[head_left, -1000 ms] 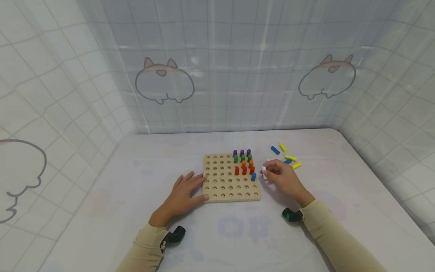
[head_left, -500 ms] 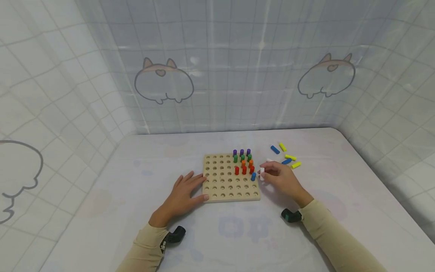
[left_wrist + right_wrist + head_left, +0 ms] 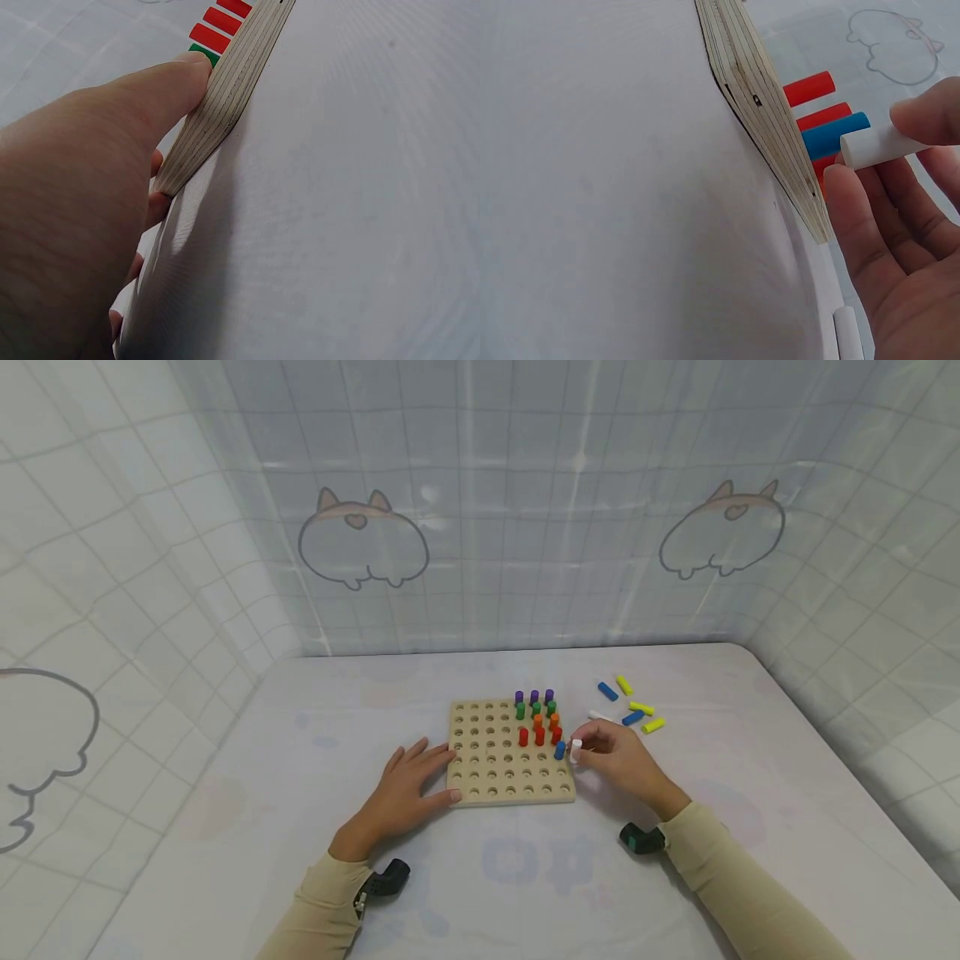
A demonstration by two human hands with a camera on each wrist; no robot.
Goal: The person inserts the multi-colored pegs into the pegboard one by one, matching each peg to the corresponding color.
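The right hand (image 3: 618,760) pinches a white peg (image 3: 576,750) between thumb and fingers (image 3: 922,120), closed narrowly on it, holding it upright at the right edge of the wooden pegboard (image 3: 487,772), just beside the blue peg (image 3: 559,749) standing in the board. The left hand (image 3: 401,793) lies flat on the counter (image 3: 225,827) with its fingers (image 3: 150,90) spread straight against the board's left edge. More loose pegs, among them a yellow peg (image 3: 653,725), lie on the counter beyond the right hand.
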